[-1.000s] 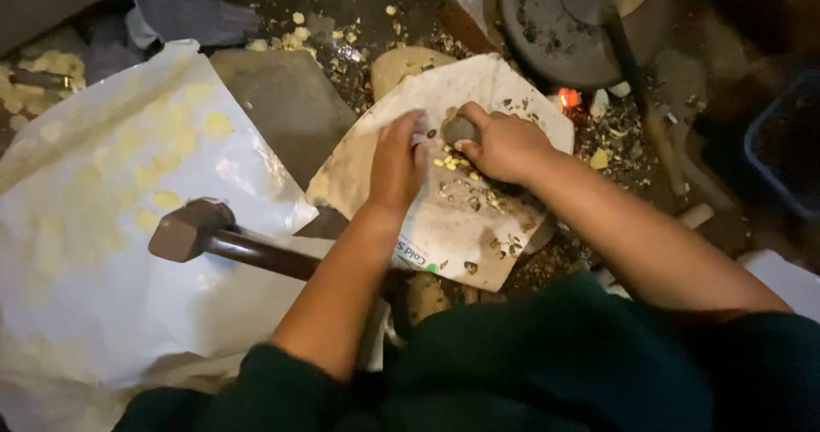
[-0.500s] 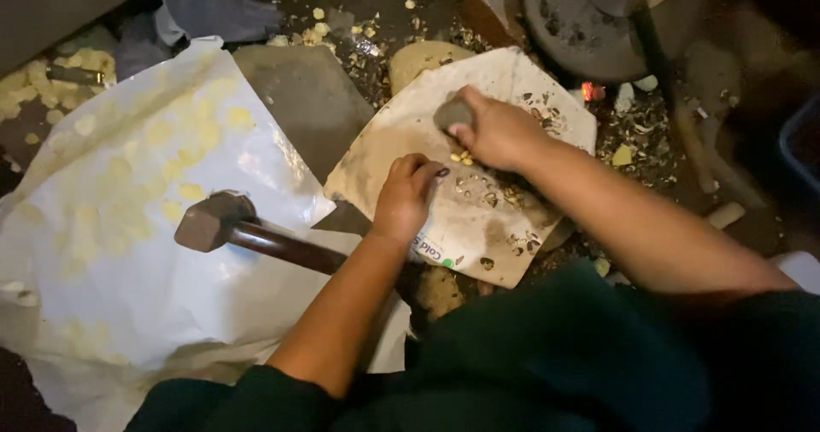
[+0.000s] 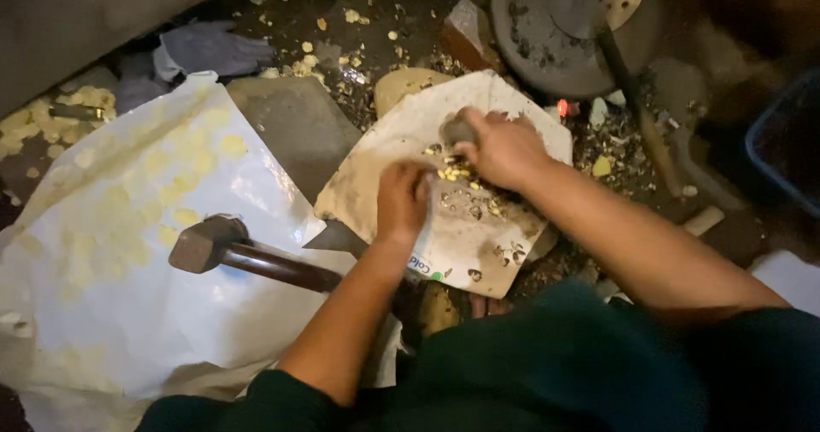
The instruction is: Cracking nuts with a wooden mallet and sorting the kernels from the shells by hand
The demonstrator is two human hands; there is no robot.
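My right hand [image 3: 502,148] is closed around a small grey stone [image 3: 457,130] over a dirty white sheet [image 3: 376,188] scattered with crushed yellow and brown bits [image 3: 457,174]. My left hand [image 3: 401,199] rests palm down on the same sheet, fingers curled, right beside the pile of bits. Whether it holds anything is hidden under the palm. A hammer [image 3: 205,242] with a dark wooden handle lies to the left on a white plastic sack [image 3: 111,295].
A flat grey stone slab [image 3: 295,129] lies between sack and sheet. A round metal pan [image 3: 547,30] with a perforated ladle sits at the back right. A blue tub [image 3: 786,141] stands at the right edge. Yellow crumbs and debris litter the dark ground.
My left hand slid away from the stone and down onto the sheet. The right hand kept the stone and shifted slightly up the sheet.
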